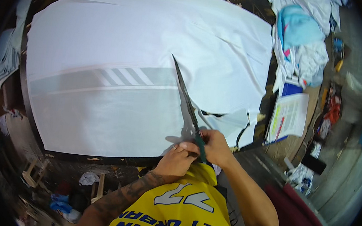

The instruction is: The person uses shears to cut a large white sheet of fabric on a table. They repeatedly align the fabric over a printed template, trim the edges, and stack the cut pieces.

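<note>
White fabric (111,29) with a grey band and white slanted stripes lies spread over a dark table. My right hand (216,147) is closed around the green handles of long scissors (189,105). Their dark blade points away and slightly left across the fabric; whether the blades are apart, I cannot tell. Beside the handles, at the near table edge, my left hand (174,160) has its fingers curled and its thumb towards the scissors. What those fingers grip is hidden. Right of the blade, a cut-off-looking fabric piece (229,125) lies by dark gaps where the table shows.
Crumpled white and light-blue cloth (302,31) is heaped at the far right. Below it lies an open notebook (290,116) with a red pen (280,127). A dark phone-like object (313,164) sits lower right. Stacked cloth (7,57) is at the left rim.
</note>
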Available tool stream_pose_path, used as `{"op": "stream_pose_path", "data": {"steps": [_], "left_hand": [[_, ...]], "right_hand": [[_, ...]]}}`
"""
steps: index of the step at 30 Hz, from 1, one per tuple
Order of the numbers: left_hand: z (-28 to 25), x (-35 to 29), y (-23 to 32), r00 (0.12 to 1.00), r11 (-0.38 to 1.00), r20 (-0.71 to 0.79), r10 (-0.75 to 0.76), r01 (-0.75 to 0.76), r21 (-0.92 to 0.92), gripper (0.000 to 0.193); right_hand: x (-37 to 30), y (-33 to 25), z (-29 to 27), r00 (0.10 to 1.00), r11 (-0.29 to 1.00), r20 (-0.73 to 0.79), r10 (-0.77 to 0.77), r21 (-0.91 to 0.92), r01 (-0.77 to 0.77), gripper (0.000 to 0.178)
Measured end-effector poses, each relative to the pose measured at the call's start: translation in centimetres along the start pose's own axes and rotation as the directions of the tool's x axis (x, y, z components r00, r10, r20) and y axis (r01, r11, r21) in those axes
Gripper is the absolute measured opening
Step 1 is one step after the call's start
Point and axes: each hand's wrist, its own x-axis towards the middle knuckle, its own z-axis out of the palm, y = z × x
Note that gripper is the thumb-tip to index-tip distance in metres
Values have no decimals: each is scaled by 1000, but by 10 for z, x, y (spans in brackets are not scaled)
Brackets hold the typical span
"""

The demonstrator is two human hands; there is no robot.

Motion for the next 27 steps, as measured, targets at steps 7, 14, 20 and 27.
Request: {"op": "stream_pose_path", "data": {"steps": [7, 14, 20, 27], "left_hand": [[-78, 31, -23, 658, 929, -751, -54, 309, 204, 52], [-82, 39, -44, 653, 801, -748, 117, 383, 460, 55], [-80, 39, -42, 655, 777, -750, 92, 424, 465, 50], [-81, 39, -44, 628, 797, -764, 144, 385, 466, 54]], "right_hand": [[5, -49, -148, 939, 773, 285, 193, -634, 34, 65], [121, -123, -198, 778, 484, 603, -175, -636, 601, 64], [122, -149, -185, 880, 475, 475, 29, -781, 406, 66], [125, -181, -140, 877, 423, 480, -26, -790, 444, 72]]}}
